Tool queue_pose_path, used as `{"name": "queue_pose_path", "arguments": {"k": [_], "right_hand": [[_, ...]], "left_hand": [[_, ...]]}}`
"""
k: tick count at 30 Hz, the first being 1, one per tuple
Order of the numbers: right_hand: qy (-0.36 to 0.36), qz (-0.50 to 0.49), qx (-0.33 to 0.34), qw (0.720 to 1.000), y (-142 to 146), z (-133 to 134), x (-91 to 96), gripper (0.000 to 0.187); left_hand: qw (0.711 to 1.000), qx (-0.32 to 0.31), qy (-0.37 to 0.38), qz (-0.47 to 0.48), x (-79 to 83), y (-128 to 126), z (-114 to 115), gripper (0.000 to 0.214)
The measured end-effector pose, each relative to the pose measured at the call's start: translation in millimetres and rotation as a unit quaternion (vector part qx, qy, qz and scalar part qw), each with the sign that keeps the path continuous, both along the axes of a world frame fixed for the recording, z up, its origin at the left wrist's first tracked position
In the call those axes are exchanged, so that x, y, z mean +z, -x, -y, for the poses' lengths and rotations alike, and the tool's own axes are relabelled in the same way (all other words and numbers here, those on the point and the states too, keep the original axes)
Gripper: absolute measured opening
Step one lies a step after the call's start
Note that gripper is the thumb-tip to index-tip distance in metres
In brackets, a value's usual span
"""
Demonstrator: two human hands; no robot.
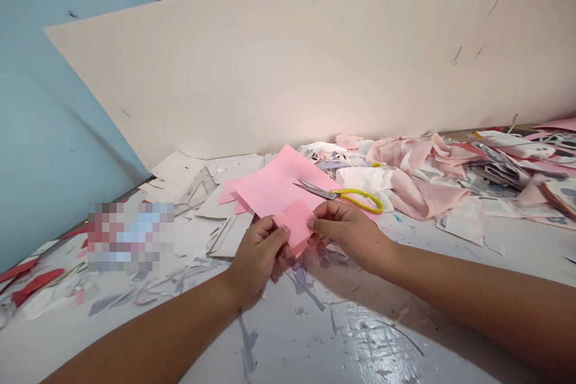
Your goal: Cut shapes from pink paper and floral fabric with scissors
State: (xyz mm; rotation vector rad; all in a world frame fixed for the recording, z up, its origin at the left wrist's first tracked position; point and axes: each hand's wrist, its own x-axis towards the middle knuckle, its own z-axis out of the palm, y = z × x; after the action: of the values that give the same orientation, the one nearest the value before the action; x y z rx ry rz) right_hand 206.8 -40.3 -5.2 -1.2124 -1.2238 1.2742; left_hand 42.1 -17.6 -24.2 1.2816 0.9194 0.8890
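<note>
Now a small, thin pink paper square [294,225] is pinched at its edges between the left hand [258,258] and right hand [346,231], held close together above the scrap-strewn white bench [270,342]: light, limp, best gripped by the edges.

Surface: white desk [288,336], glossy, littered with scraps
Centre: pink paper sheet [279,189]
Right: crumpled pink fabric [416,156]
Left: white paper offcuts [177,171], red paper scraps [33,285]

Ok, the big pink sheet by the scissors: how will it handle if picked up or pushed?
The pink sheet looks like thin paper, so it's probably light and floppy unless supported. It lies on loose white paper scraps, so a push would likely slide it. The scissors' blades rest on it and might shift too.
</note>
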Motion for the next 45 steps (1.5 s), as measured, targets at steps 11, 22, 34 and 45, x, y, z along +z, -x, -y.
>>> {"name": "queue_pose_path", "arguments": {"k": [11, 22, 34, 45], "right_hand": [[-0.013, -0.032, -0.033, 0.999, 3.4, 3.8, -1.6, 0.019], [-0.072, 0.681, -0.047, 0.727, -59.4, -32.9, 17.1, 0.022], [-0.043, 0.635, -0.025, 0.771, -86.0, -47.3, 15.6, 0.016], [-0.097, 0.136, 0.076, 0.983, -57.6, -24.8, 29.8, 0.015]], "left_hand": [[0.995, 0.047, -0.074, -0.044, 0.6, -3.8, 3.6, 0.023], [0.996, 0.081, -0.023, 0.002, 1.3, 1.8, -10.7, 0.02], [0.993, 0.118, -0.021, 0.011, -1.7, 3.3, -19.4, 0.022], [0.987, 0.141, -0.059, 0.044, 12.7, 3.8, -18.4, 0.017]]}}
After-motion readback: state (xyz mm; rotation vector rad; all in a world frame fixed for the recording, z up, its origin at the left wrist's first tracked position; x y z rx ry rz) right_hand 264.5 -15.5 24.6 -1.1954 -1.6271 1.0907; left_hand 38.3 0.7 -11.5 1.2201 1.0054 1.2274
